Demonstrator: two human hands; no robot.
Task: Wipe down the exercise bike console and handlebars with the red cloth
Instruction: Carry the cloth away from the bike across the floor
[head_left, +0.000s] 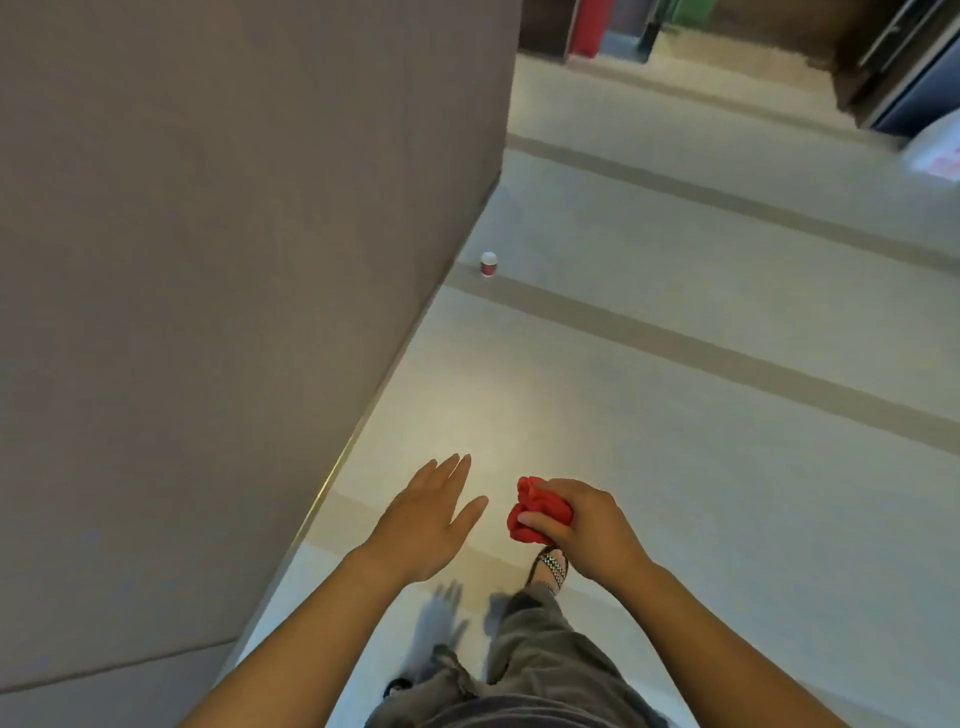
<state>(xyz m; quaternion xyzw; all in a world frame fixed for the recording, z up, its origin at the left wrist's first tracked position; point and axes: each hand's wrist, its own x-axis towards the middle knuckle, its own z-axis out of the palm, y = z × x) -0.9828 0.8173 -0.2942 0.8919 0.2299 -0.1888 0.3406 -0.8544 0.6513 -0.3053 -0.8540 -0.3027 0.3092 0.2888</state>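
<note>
Red cloth (537, 512) bunched within right-hand fingers (535, 519)

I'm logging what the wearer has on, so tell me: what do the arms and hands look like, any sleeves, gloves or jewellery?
The left hand and right hand are bare: no gloves, and no ring, watch or bracelet shows. Both forearms are uncovered to the picture's edge, with no sleeve in view.

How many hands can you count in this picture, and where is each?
2. The left hand hovers open above the floor beside the wall. The right hand, just right of it, grips the bunched red cloth. None seems hidden.
</note>
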